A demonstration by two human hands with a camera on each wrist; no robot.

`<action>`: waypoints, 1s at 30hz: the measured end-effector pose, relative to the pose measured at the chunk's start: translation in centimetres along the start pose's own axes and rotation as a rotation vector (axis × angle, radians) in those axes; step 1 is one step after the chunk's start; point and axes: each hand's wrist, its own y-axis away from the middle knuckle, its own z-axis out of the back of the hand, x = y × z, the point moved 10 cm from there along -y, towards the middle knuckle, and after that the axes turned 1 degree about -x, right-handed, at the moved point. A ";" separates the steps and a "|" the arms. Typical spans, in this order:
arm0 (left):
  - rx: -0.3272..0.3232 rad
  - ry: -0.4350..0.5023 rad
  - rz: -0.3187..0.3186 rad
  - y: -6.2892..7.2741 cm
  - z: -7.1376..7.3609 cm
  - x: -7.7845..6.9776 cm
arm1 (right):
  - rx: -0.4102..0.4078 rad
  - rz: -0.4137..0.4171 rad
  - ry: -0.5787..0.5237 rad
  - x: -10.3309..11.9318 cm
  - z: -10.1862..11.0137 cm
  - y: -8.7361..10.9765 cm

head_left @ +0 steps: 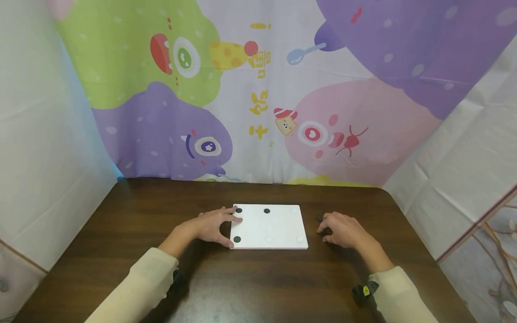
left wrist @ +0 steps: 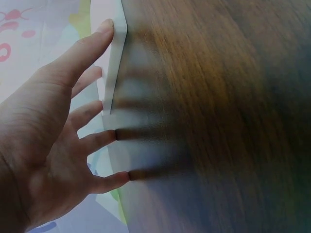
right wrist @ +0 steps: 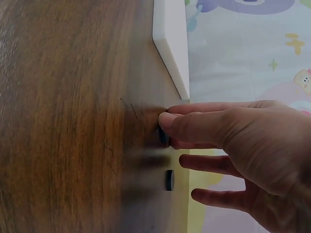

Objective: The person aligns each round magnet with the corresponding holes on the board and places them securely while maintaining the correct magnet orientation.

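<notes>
A flat white board (head_left: 278,226) lies on the table, with dark round discs at the far left (head_left: 239,210), far middle (head_left: 267,211) and near left (head_left: 237,239). Pale round spots (head_left: 269,239) mark its other places; whether they are hollows or discs is unclear. My left hand (head_left: 211,226) steadies the board's left end, fingers spread, thumb at the near corner. To the right of the board, my right hand (head_left: 341,229) pinches a dark disc (right wrist: 163,136) between thumb and fingers, low over the table. Another dark disc (right wrist: 170,180) is by its outer fingers.
The brown wooden table (head_left: 242,278) reaches back to a cloth backdrop (head_left: 258,161) with cartoon figures. White cloth hangs on the left side (head_left: 52,134) and on the right side (head_left: 452,170). Each wrist carries a dark strapped device (head_left: 363,290).
</notes>
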 end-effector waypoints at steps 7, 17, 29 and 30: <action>-0.045 -0.042 -0.009 -2.6 -2.2 4.8 | 0.014 0.004 0.013 0.3 -0.1 -0.3; -0.023 -0.026 0.019 -1.4 -1.2 2.7 | -0.005 0.014 0.022 0.4 0.0 -0.3; -0.020 -0.012 0.001 -0.3 -0.1 0.4 | -0.013 0.014 0.024 0.2 -0.1 -0.4; -0.019 -0.010 0.003 -0.6 -0.3 0.9 | -0.019 0.015 0.024 0.2 0.0 -0.4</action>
